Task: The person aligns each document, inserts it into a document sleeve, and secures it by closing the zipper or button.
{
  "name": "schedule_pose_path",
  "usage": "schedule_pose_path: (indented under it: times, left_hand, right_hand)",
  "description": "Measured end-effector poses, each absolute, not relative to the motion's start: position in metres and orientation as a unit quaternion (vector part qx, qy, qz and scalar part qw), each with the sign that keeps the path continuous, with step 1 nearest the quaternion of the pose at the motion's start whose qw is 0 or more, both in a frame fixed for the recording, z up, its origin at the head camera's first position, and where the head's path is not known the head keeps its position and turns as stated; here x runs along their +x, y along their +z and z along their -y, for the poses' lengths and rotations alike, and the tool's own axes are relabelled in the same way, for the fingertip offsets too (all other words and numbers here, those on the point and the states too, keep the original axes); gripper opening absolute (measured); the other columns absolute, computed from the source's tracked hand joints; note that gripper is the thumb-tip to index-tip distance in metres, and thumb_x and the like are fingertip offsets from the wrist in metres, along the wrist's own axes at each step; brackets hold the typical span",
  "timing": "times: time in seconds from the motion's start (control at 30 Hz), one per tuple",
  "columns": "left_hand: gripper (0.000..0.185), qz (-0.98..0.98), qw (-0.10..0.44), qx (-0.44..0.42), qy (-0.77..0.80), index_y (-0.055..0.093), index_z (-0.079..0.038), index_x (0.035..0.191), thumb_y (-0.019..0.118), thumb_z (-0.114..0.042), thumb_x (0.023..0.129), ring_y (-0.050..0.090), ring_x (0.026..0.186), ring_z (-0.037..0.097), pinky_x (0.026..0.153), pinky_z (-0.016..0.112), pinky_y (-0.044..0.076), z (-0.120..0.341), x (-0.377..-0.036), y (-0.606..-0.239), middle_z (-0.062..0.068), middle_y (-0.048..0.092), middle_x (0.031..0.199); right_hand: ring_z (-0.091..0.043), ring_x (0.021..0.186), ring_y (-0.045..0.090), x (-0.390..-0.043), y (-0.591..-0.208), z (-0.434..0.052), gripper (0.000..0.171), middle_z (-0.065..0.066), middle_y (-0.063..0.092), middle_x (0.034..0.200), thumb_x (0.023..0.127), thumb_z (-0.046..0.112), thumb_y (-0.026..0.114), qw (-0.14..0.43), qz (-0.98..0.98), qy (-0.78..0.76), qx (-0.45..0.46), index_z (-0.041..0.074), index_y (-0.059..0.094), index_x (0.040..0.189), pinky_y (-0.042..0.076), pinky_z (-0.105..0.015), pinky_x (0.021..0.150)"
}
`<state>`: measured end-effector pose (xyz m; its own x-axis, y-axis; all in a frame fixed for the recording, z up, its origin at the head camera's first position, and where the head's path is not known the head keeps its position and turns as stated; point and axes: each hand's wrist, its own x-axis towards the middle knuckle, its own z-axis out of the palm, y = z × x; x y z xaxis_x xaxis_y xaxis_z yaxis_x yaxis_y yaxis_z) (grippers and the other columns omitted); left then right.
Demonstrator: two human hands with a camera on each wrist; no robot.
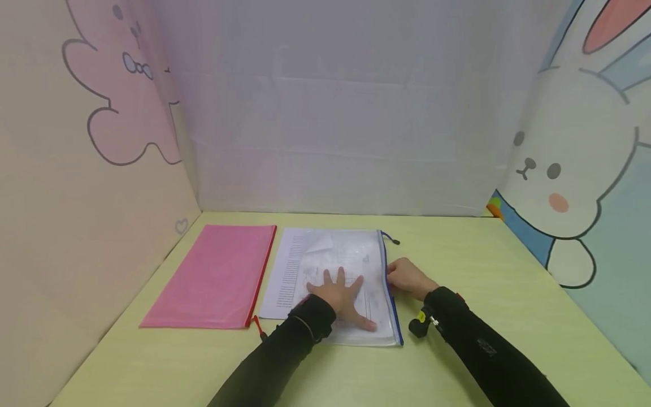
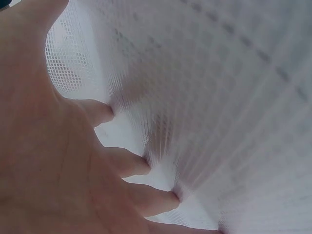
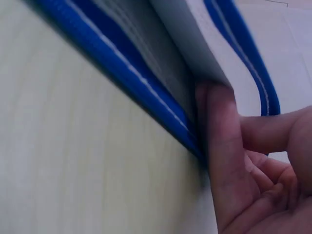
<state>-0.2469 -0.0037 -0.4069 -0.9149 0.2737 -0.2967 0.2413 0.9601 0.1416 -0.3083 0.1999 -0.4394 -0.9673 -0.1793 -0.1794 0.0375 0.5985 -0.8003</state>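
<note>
A flat folder (image 1: 216,277) lies left of the paper-filled zip pouch (image 1: 351,265).

A small desk booth, like a study or recording corner: a pale green tabletop (image 1: 508,294) walled in by panels (image 1: 574,141) printed with cartoon rabbits, zip document pouches (image 1: 218,277) lying on it.

Clear mesh pouch (image 1: 356,271), blue zip, flat w/ papers.
</note>
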Motion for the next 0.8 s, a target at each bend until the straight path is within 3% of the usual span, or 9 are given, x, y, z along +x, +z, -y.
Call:
schedule_pose_path:
  times: [0.23,0.43,0.6,0.8]
  left_hand:
    - [0.115,-0.977,0.161,0.137,0.032,0.028,-0.040,0.160,0.073,-0.084,0.064,0.017,0.152,0.044,0.105,0.079,0.025,0.005,-0.244,-0.408,0.011,0.020,0.168]
    - [0.116,-0.973,0.165,0.156,0.032,0.030,-0.039,0.160,0.076,-0.082,0.063,0.018,0.152,0.044,0.105,0.078,0.027,0.007,-0.240,-0.406,0.012,0.021,0.168]
    - [0.112,-0.973,0.161,0.159,0.035,0.036,-0.038,0.158,0.077,-0.081,0.063,0.025,0.149,0.046,0.102,0.077,0.032,0.005,-0.236,-0.404,0.013,0.029,0.165]
    - [0.093,-0.978,0.135,0.152,0.039,0.050,-0.031,0.148,0.065,-0.084,0.073,0.047,0.132,0.047,0.093,0.071,0.045,-0.004,-0.232,-0.402,0.013,0.048,0.148]
  right_hand:
    - [-0.014,0.055,0.063,-0.311,-0.434,-0.205,0.015,-0.007,0.064,0.068,0.087,-0.006,0.054,0.175,-0.892,-0.410,-0.070,-0.004,0.069,0.087,0.053,-0.025,0.054]
    - [-0.016,0.054,0.064,-0.316,-0.419,-0.219,0.018,-0.007,0.065,0.065,0.095,0.004,0.058,0.214,-0.908,-0.342,-0.111,-0.001,0.071,0.084,0.057,-0.029,0.056]
    - [-0.020,0.062,0.063,-0.331,-0.408,-0.230,0.013,-0.009,0.065,0.072,0.096,0.005,0.060,0.128,-0.947,-0.265,-0.130,-0.003,0.069,0.091,0.057,-0.034,0.060]
    - [-0.035,0.097,0.066,-0.354,-0.410,-0.231,0.023,-0.021,0.069,0.110,0.096,0.005,0.062,0.001,-0.976,-0.127,-0.177,-0.006,0.066,0.116,0.054,-0.051,0.086]
